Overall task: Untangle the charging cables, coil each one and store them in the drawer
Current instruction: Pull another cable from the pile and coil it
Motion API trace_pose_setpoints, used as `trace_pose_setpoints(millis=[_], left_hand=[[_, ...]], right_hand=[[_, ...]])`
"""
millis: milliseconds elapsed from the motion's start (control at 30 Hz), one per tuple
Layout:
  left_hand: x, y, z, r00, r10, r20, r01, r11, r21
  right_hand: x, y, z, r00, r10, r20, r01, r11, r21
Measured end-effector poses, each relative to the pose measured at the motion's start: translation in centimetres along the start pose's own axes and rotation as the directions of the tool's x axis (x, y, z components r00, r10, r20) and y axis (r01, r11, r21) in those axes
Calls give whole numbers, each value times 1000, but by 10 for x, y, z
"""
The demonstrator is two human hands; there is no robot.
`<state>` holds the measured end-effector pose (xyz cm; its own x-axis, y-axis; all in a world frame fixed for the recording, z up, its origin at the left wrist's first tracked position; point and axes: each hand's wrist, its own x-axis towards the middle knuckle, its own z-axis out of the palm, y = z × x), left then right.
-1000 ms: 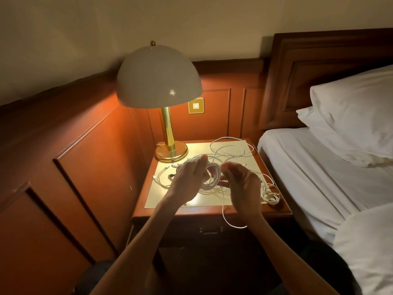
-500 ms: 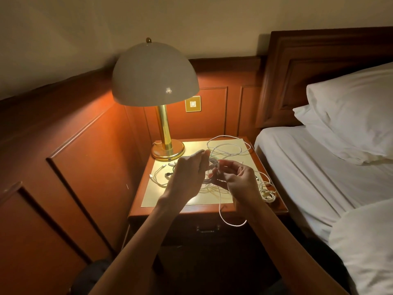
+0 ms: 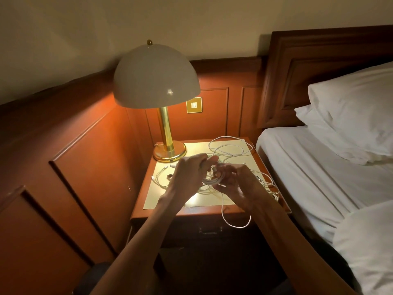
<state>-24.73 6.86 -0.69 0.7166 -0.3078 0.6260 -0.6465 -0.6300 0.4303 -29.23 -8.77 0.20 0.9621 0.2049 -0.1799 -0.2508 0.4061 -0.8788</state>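
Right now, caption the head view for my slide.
Left hand and right hand hold a cable coil above the nightstand, loose cables strewn beside the lamp.

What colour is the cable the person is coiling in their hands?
The coiled cable is white, seen best in the head view.

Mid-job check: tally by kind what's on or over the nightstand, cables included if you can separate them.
Lamp: 1
Cable coil, held by left hand and right hand: 1
Loose white cables: tangled, count unclear
Total: 2, plus the tangle
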Motion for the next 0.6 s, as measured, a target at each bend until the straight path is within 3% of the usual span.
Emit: trace_pose_setpoints(millis=[100,267,400,467,533,600], left_hand=[[2,0,2,998,8,60,-4,998,-60],[8,1,-4,976,-170,138,202,944,-261],[6,-1,-2,986,-150,68,161,964,-212],[5,-2,-1,992,-122,15,123,981,-152],[3,-2,-1,995,-99,-15,97,990,-107],[1,-2,1,995,-97,-21,95,991,-94]], right_hand=[[5,-2,3,998,-11,-55,4,994,-109],[14,-9,1,995,1,-96,-27,962,-273],[13,-2,-2,975,-158,-159,85,917,-390],[9,2,-4,916,-378,-134,235,777,-585],[6,4,-5,838,-546,-2,356,550,-756],[9,9,-5,770,-625,128,386,298,-873]])
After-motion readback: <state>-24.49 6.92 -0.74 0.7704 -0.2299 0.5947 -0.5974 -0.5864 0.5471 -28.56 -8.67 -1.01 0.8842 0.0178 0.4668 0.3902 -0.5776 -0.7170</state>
